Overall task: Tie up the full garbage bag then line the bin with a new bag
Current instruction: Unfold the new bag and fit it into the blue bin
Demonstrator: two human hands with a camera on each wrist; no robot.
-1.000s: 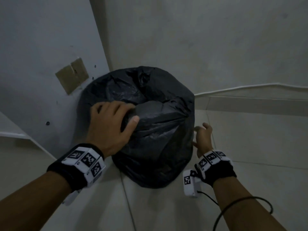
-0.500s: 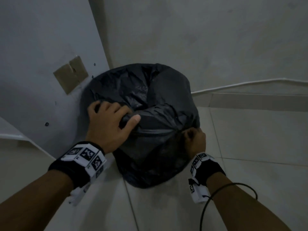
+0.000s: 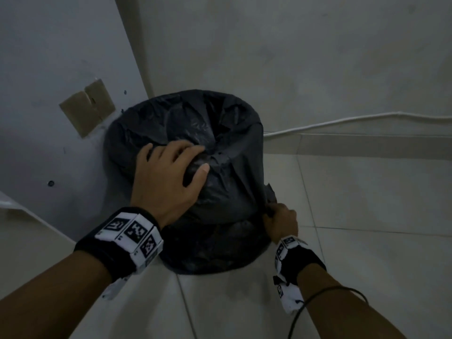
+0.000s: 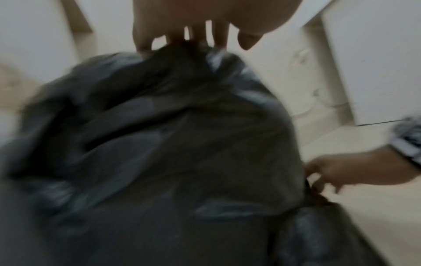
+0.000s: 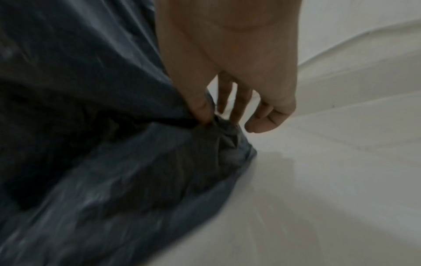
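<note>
A black garbage bag (image 3: 220,133) covers the bin in the room's corner; the bin itself is hidden under the plastic. My left hand (image 3: 193,159) lies on the bag's top, fingers curled over a bulge of plastic and thumb spread to the right. In the left wrist view the left hand's fingertips (image 4: 180,42) dig into a fold of the bag (image 4: 159,144). My right hand (image 3: 271,214) is low on the bag's right side. Its thumb and forefinger pinch a bunched edge of the bag (image 5: 223,136), seen close in the right wrist view (image 5: 218,120).
Two walls close in behind and left of the bag. A brown patch (image 3: 88,111) is on the left wall, and a white cable (image 3: 342,119) runs along the right wall's foot. Pale floor tiles (image 3: 367,216) stretch right and toward me.
My right hand, open beside the bag a second ago, has moved in and pinched the bag's edge. The plastic on that side is now drawn taut. My left hand stayed on top.
</note>
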